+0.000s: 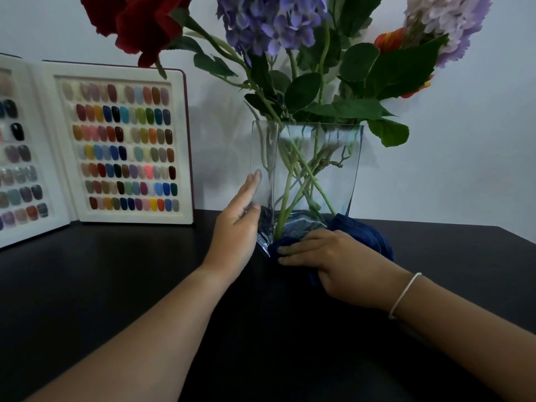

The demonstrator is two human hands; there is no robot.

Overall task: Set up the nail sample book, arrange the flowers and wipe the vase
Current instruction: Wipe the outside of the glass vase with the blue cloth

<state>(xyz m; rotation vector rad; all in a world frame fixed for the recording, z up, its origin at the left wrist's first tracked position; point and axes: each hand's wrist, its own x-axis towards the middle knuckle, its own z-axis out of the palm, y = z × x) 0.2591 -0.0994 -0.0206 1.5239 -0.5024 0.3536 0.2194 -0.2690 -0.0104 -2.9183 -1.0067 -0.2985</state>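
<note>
A clear glass vase [342,158] stands on the black table [116,285], holding purple, red, lilac and orange flowers [272,27] on green stems. My left hand [237,227] lies flat against the vase's left side, fingers straight. My right hand [327,259] presses a dark blue cloth [365,233] against the vase's lower front corner. The nail sample book [121,146] stands open and upright against the wall at the left, showing rows of coloured nail tips.
A white wall rises right behind the table. The table's right corner [499,227] lies beyond the cloth. A white bracelet [403,294] circles my right wrist.
</note>
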